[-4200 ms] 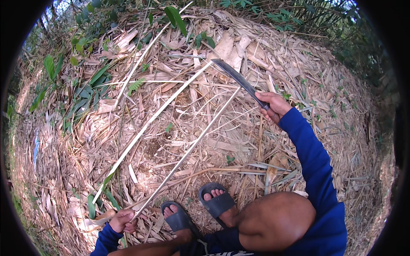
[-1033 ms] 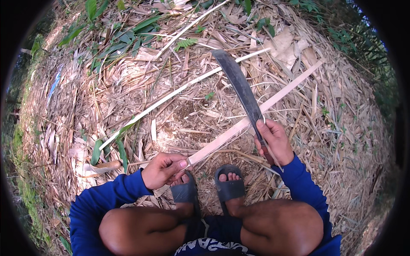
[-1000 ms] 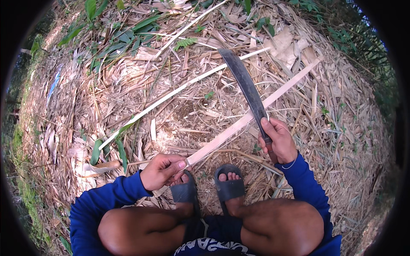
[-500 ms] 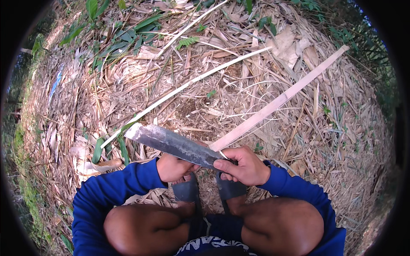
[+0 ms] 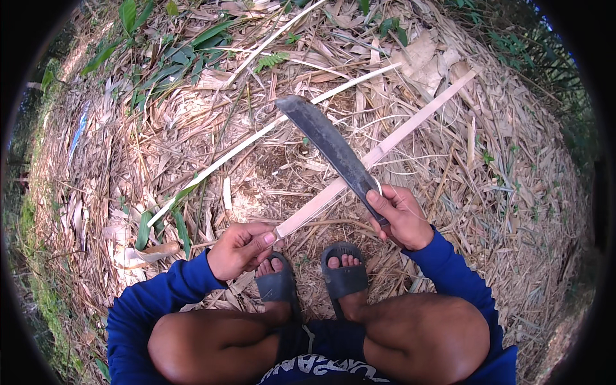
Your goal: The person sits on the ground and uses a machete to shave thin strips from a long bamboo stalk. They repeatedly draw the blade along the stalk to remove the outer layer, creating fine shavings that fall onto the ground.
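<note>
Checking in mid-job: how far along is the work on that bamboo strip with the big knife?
Done: a second thin strip already lies on the dry leaves. In hand: the left hand holds the near end of the flat bamboo strip; the right hand holds the knife raised over it. Left: the strip looks whole, not yet cut.

Long pale bamboo strip (image 5: 385,149) slanting over leaf litter, dark machete (image 5: 330,146) across it.

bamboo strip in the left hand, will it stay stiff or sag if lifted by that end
The bamboo strip is long, thin and flat, so it would probably bow and sag at its far end. It looks light for its length. Held only at the near end by the left hand, it may wobble.
</note>
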The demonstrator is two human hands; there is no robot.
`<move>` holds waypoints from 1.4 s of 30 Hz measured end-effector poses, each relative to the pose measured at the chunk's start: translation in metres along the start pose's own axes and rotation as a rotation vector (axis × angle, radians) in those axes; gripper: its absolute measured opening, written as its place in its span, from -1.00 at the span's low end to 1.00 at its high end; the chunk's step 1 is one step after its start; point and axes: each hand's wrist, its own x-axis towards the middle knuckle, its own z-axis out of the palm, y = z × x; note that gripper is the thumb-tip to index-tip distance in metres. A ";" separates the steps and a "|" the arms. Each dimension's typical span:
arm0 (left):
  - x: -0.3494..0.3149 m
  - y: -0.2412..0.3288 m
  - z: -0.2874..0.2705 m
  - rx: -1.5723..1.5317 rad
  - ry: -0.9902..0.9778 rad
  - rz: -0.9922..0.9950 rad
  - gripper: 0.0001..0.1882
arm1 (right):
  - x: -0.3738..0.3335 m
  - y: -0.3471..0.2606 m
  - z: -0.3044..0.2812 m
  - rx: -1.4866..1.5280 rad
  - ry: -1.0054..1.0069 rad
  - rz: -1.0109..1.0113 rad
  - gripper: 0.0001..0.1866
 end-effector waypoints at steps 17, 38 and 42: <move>-0.026 -0.033 -0.022 0.021 0.005 -0.075 -0.68 | -0.006 -0.018 -0.025 0.004 0.018 0.057 -0.66; -0.053 -0.049 -0.068 -0.095 -0.061 -0.136 -0.63 | -0.016 -0.040 -0.086 0.107 0.205 0.028 -0.65; -0.054 -0.047 -0.082 -0.119 -0.056 -0.146 -0.63 | -0.015 -0.047 -0.110 0.168 0.368 -0.017 -0.65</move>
